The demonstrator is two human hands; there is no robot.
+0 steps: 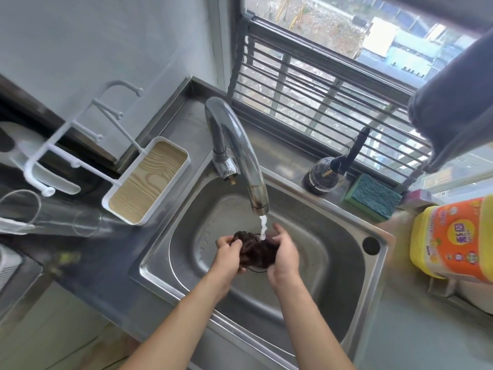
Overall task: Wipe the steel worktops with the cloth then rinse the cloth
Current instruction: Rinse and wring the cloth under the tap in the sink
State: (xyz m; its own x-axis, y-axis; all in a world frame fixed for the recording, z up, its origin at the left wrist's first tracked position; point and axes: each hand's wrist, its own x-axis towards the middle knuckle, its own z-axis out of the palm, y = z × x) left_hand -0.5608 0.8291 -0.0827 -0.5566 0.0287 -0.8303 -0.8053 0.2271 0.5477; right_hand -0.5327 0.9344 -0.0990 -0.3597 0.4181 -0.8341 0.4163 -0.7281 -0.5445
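Note:
A dark brown cloth (pixel 256 251) is bunched up over the steel sink (pixel 370 287), held between both hands. My left hand (pixel 229 253) grips its left side and my right hand (pixel 284 253) grips its right side. A chrome tap (pixel 240 145) arches over the basin, and a stream of water (pixel 263 227) falls from its spout onto the top of the cloth. The steel worktop (pixel 186 116) runs around the sink.
A white rack with a wood-grain tray (pixel 148 180) stands left of the sink, clear glasses (pixel 50 217) beside it. On the window ledge sit a dark bottle (pixel 324 176), a green sponge (pixel 373 200) and a yellow-orange detergent jug (pixel 453 241). A grey cloth (pixel 453 102) hangs upper right.

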